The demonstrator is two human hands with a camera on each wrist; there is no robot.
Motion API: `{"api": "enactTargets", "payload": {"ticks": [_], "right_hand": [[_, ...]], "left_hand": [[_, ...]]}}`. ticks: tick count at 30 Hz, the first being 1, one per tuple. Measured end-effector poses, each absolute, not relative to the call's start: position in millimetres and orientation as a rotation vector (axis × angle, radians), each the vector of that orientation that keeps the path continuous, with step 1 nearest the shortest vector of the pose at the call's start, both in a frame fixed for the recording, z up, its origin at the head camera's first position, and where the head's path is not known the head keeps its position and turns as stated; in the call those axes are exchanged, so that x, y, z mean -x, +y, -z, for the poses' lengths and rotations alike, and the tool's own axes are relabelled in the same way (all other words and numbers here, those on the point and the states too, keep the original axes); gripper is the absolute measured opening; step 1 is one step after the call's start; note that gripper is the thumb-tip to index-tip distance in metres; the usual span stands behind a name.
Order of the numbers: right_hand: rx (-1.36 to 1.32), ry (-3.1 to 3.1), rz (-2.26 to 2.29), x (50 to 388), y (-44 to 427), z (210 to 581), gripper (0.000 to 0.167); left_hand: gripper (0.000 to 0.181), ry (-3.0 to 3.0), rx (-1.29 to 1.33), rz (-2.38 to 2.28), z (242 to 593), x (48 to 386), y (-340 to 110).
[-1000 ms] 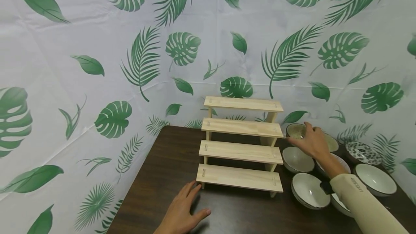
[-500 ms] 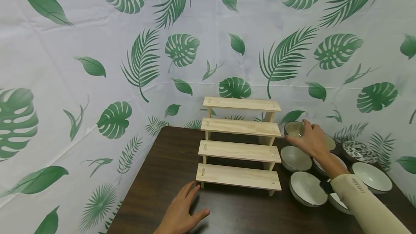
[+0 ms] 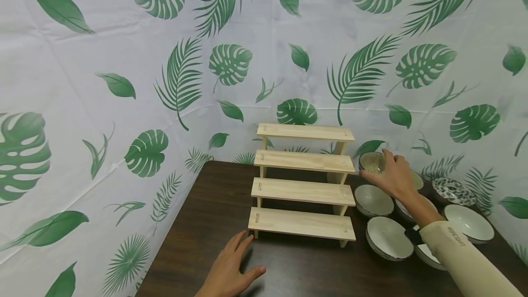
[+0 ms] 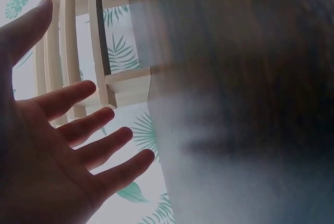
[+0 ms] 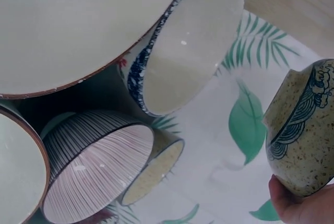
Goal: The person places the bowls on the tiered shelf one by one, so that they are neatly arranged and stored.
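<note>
My right hand (image 3: 393,178) grips a speckled beige bowl (image 3: 370,162) at the back right, beside the wooden stand. In the right wrist view this bowl (image 5: 302,130) shows a blue wave pattern, and a fingertip presses against its lower side; the rest of the grip is out of that view. My left hand (image 3: 231,267) is near the front left corner of the four-step stand (image 3: 301,224), its fingers spread and holding nothing. The left wrist view shows the left palm (image 4: 47,166) and separate fingers beside the stand's side.
Several bowls crowd the dark table (image 3: 206,223) on the right: a grey one (image 3: 373,200), a white one (image 3: 389,237), a wide white one (image 3: 470,223) and a patterned one (image 3: 453,191). A striped bowl (image 5: 99,172) sits among them. A leaf-print cloth (image 3: 264,58) hangs behind.
The speckled bowl and my right hand have risen slightly. The head view has shifted a little to the right. My left hand stays where it was.
</note>
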State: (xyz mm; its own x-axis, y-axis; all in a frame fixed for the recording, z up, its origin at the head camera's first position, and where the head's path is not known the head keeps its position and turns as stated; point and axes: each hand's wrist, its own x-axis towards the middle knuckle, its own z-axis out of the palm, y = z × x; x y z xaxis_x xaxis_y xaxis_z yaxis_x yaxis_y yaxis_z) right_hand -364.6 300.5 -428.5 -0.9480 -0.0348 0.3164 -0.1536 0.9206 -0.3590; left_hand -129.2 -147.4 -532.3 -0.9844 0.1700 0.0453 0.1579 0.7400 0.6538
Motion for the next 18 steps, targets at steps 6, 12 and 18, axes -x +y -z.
{"api": "enactTargets", "payload": {"ticks": [6, 12, 18], "right_hand": [[-0.133, -2.756, -0.535, 359.8, 298.9, 422.5, 0.112], [-0.147, -2.754, -0.507, 353.5, 295.0, 416.2, 0.113], [-0.179, -2.753, -0.511, 346.1, 291.9, 406.5, 0.114]], "left_hand": [[0.084, 2.919, -0.278, -1.087, 531.8, 127.8, -147.3], [0.084, 2.921, -0.280, -1.087, 532.6, 126.4, -148.1], [0.085, 2.911, -0.277, -1.094, 532.6, 125.4, -149.7]]}}
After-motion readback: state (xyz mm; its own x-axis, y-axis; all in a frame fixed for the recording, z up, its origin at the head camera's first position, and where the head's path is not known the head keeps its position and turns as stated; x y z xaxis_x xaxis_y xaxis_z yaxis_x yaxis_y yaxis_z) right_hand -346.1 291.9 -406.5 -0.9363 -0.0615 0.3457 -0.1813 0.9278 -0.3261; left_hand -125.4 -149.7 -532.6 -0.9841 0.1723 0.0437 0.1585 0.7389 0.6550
